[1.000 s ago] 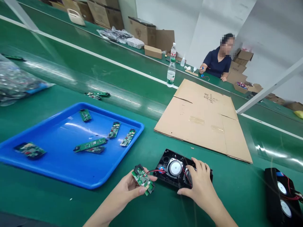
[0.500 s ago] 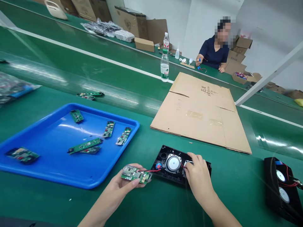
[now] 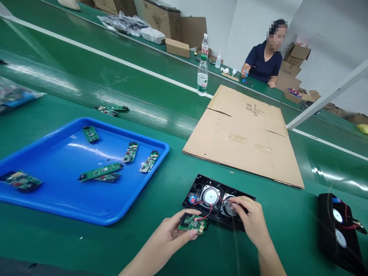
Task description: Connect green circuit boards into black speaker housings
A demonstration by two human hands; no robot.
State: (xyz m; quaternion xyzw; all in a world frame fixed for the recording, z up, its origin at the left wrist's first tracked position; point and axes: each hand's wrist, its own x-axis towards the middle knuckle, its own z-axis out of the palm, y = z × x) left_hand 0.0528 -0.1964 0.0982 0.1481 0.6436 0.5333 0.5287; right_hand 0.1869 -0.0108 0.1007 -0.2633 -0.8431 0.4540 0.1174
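Observation:
My left hand grips a green circuit board just in front of a black speaker panel. Red wires run from the board to the panel, near a blue and red part at its left end. Two round speakers sit in the panel, the left one fully in view. Over the right speaker, the fingers of my right hand are pinched together; what they hold, perhaps a thin wire, is too small to make out.
A blue tray with several circuit boards lies left. Flat cardboard lies behind the panel, with a water bottle beyond. A second black speaker housing stands right. Across the line a person holds a blue part.
My left hand has moved right with the circuit board, now turned and closer to the panel, its red wires bent in a loop. My right hand has shifted slightly right, showing more of the right speaker.

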